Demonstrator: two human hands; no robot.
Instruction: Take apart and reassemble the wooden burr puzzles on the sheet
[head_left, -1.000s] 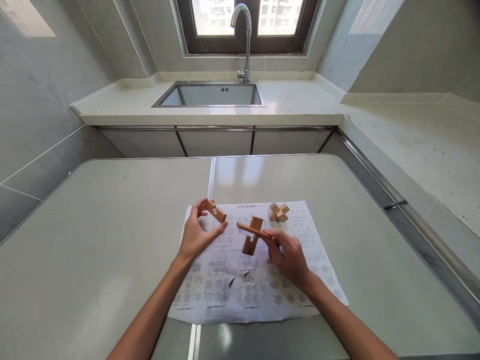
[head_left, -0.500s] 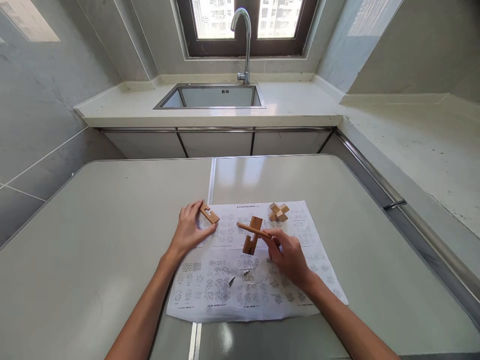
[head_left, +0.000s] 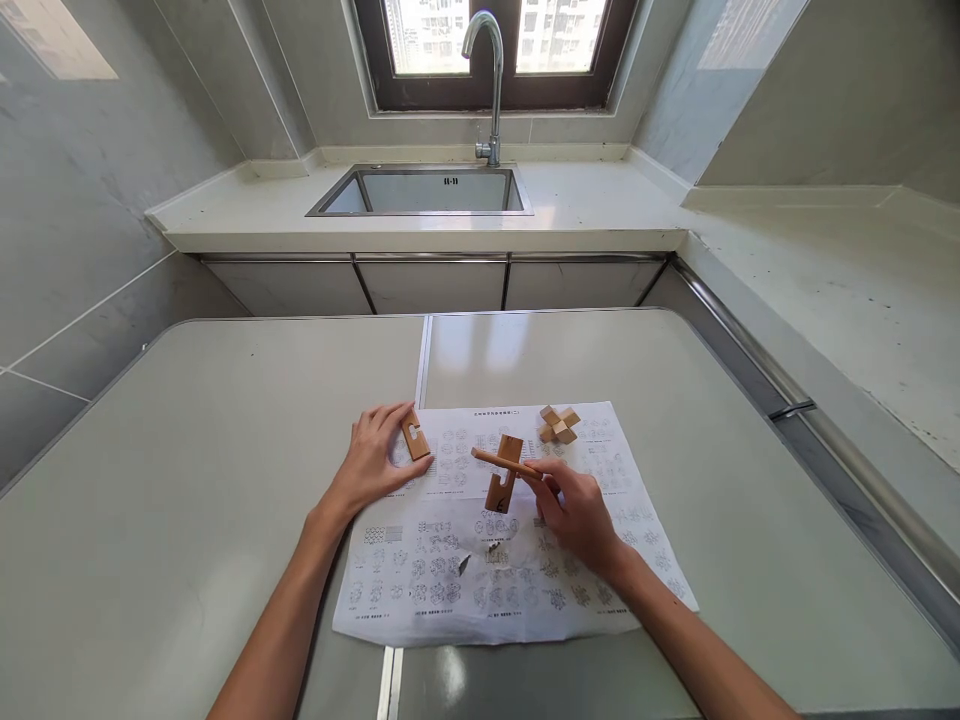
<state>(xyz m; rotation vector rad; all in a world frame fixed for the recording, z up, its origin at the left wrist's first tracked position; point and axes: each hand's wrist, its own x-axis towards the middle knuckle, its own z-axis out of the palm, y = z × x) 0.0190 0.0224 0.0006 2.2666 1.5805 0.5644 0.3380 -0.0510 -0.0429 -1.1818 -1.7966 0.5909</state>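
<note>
1. Left hand (head_left: 369, 455): a small notched block (head_left: 419, 446) is held end to end between thumb and fingers, which are spread to its length. The block is tilted; whether it is lifted clear of the paper cannot be told.
2. Right hand (head_left: 574, 508): a thin stick (head_left: 496, 461) is pinched by its near end, the grip narrow.
3. The stick is crossed over a flat notched piece (head_left: 496, 495); a dark mark is borne near that piece's lower end. How the two are joined cannot be made out.
4. A star-shaped wooden puzzle (head_left: 559, 426) is seen near the sheet's far right corner, well apart from the left hand and touched by neither.
5. A printed paper sheet (head_left: 525, 622) is spread beneath, covered in small diagrams, with torn spots near its middle.
6. The sheet is carried by a pale counter (head_left: 225, 450), divided by a light seam (head_left: 424, 360).
7. Beyond, a sink (head_left: 435, 190) is overhung by a curved tap (head_left: 496, 100), backed by a dark-framed window (head_left: 491, 95).
</note>
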